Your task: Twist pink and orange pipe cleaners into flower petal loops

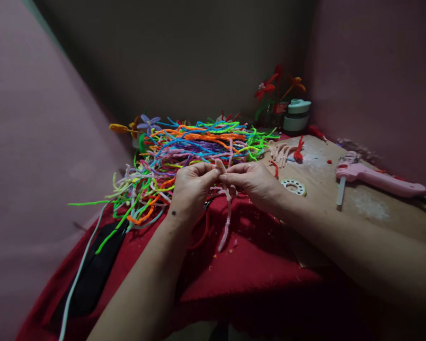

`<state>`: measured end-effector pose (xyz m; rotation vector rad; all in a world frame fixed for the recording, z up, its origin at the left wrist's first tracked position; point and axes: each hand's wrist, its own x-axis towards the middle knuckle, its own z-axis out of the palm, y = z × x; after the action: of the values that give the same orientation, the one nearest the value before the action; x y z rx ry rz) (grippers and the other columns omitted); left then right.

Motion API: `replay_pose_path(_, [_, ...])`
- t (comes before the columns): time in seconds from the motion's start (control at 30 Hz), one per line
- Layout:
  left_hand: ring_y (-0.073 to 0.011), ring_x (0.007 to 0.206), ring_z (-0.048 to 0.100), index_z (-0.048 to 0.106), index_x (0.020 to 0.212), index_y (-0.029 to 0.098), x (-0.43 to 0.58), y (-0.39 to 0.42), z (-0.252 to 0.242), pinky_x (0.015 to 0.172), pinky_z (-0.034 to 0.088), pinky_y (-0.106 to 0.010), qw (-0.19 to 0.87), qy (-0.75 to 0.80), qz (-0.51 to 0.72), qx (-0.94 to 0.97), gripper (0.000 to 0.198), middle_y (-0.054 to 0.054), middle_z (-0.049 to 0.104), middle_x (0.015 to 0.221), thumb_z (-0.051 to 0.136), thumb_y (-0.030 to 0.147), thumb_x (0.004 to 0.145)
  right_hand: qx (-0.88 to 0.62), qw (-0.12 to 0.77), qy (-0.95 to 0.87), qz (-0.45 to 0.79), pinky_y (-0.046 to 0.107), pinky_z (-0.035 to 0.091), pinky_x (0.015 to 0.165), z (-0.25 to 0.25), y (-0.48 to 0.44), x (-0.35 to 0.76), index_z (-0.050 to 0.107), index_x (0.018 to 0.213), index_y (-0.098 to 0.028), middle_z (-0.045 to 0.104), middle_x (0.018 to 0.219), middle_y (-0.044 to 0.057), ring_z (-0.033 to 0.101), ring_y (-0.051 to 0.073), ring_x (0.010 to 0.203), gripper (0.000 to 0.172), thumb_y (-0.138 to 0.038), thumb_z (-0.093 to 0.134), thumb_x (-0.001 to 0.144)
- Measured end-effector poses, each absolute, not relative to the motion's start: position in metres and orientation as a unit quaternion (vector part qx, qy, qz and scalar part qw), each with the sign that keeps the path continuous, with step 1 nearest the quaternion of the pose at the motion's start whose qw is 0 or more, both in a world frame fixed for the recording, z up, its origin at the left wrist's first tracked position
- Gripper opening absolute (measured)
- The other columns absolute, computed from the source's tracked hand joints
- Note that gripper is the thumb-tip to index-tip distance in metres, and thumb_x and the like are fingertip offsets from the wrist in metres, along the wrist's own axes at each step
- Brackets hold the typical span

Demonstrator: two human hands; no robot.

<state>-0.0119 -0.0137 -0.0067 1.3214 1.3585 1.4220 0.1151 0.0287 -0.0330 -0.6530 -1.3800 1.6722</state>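
Both hands meet over the front of the red cloth, fingertips nearly touching. My left hand (195, 184) is closed in a pinch on a pale pink pipe cleaner (228, 220). From the other side my right hand (250, 182) pinches the same fuzzy stem, thumb and forefinger together. One end of the stem hangs down in a curve toward the cloth, and a folded tip shows above the fingers. Another pink length rises behind the hands. Just beyond lies a big heap of many-coloured pipe cleaners (202, 142), partly hidden by my hands.
On the brown board (326, 189) at right lie a pink glue gun (383, 180) with a glue stick, a white round disc (293, 186) and small beige pieces (280, 152). Behind stand a mint-lidded container (297, 116) and red flowers (266, 87). A pale cord (78, 274) crosses a black item at left.
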Motion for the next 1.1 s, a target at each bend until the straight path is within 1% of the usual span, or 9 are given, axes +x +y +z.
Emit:
replay_pose_path(0.13, [-0.0060, 0.045, 0.045, 0.062, 0.064, 0.013, -0.0108, -0.0135, -0.0091, 0.049, 0.039, -0.020, 0.399, 0.518, 0.569, 0.499, 0.013, 0.005, 0.051, 0.051, 0.066, 0.026, 0.065, -0.246, 0.438, -0.552, 0.666, 0.022, 0.031, 0.043, -0.0329, 0.0282, 0.1161, 0.058, 0.055, -0.014, 0.052, 0.045, -0.003, 0.044, 0.007, 0.040, 0.014, -0.022, 0.067, 0.063])
replay_pose_path(0.2, [-0.0057, 0.045, 0.044, 0.061, 0.065, 0.014, -0.0115, -0.0135, -0.0101, 0.047, 0.038, -0.020, 0.403, 0.521, 0.565, 0.497, 0.013, 0.005, 0.048, 0.050, 0.065, 0.026, 0.066, -0.244, 0.443, -0.550, 0.664, 0.023, 0.032, 0.044, -0.0330, 0.0278, 0.1167, 0.058, 0.056, -0.014, 0.053, 0.046, -0.003, 0.044, 0.007, 0.041, 0.012, -0.020, 0.065, 0.063])
replay_pose_path(0.33, [-0.0055, 0.044, 0.043, 0.060, 0.068, 0.014, -0.0141, -0.0128, -0.0096, 0.045, 0.037, -0.019, 0.414, 0.516, 0.554, 0.505, 0.011, 0.005, 0.051, 0.052, 0.065, 0.023, 0.064, -0.268, 0.456, -0.568, 0.631, 0.023, 0.036, 0.047, -0.0333, 0.0270, 0.1171, 0.058, 0.060, -0.014, 0.053, 0.050, -0.003, 0.045, 0.008, 0.044, 0.012, -0.023, 0.066, 0.063])
replay_pose_path(0.43, [-0.0048, 0.039, 0.039, 0.057, 0.063, 0.014, -0.0170, -0.0115, -0.0090, 0.039, 0.030, -0.018, 0.413, 0.535, 0.526, 0.516, 0.008, 0.005, 0.049, 0.048, 0.063, 0.020, 0.063, -0.290, 0.472, -0.607, 0.569, 0.022, 0.036, 0.047, -0.0338, 0.0260, 0.1166, 0.058, 0.062, -0.014, 0.053, 0.052, -0.003, 0.045, 0.008, 0.046, 0.014, -0.025, 0.065, 0.065])
replay_pose_path(0.53, [-0.0043, 0.035, 0.034, 0.058, 0.062, 0.014, -0.0193, -0.0107, -0.0095, 0.035, 0.023, -0.018, 0.396, 0.568, 0.485, 0.535, 0.008, 0.005, 0.047, 0.044, 0.061, 0.021, 0.064, -0.316, 0.484, -0.651, 0.492, 0.022, 0.036, 0.048, -0.0348, 0.0252, 0.1162, 0.061, 0.065, -0.012, 0.055, 0.055, -0.002, 0.045, 0.008, 0.049, 0.010, -0.021, 0.062, 0.068])
replay_pose_path(0.67, [-0.0047, 0.035, 0.032, 0.057, 0.062, 0.014, -0.0199, -0.0118, -0.0097, 0.034, 0.020, -0.019, 0.406, 0.570, 0.466, 0.541, 0.011, 0.005, 0.045, 0.043, 0.061, 0.023, 0.065, -0.332, 0.493, -0.697, 0.401, 0.021, 0.036, 0.050, -0.0365, 0.0246, 0.1162, 0.064, 0.068, -0.011, 0.057, 0.058, 0.000, 0.046, 0.008, 0.053, 0.009, -0.016, 0.058, 0.071])
replay_pose_path(0.77, [-0.0048, 0.036, 0.033, 0.056, 0.059, 0.014, -0.0199, -0.0127, -0.0097, 0.035, 0.020, -0.019, 0.413, 0.566, 0.458, 0.547, 0.010, 0.005, 0.044, 0.044, 0.060, 0.021, 0.064, -0.335, 0.496, -0.715, 0.360, 0.021, 0.037, 0.052, -0.0372, 0.0242, 0.1165, 0.066, 0.070, -0.011, 0.058, 0.060, 0.001, 0.048, 0.009, 0.056, 0.011, -0.014, 0.056, 0.073])
replay_pose_path(0.93, [-0.0041, 0.037, 0.032, 0.056, 0.059, 0.014, -0.0184, -0.0118, -0.0126, 0.035, 0.021, -0.018, 0.416, 0.559, 0.470, 0.543, 0.008, 0.005, 0.042, 0.046, 0.059, 0.019, 0.064, -0.336, 0.492, -0.727, 0.342, 0.021, 0.037, 0.053, -0.0375, 0.0233, 0.1169, 0.067, 0.073, -0.011, 0.060, 0.061, 0.002, 0.050, 0.010, 0.058, 0.012, -0.012, 0.055, 0.074])
replay_pose_path(1.1, [-0.0042, 0.035, 0.030, 0.058, 0.062, 0.014, -0.0132, -0.0117, -0.0125, 0.033, 0.021, -0.018, 0.421, 0.579, 0.466, 0.520, 0.006, 0.006, 0.040, 0.043, 0.056, 0.019, 0.064, -0.341, 0.478, -0.718, 0.372, 0.021, 0.038, 0.052, -0.0373, 0.0232, 0.1164, 0.067, 0.070, -0.012, 0.060, 0.060, 0.001, 0.050, 0.009, 0.055, 0.010, -0.015, 0.058, 0.074])
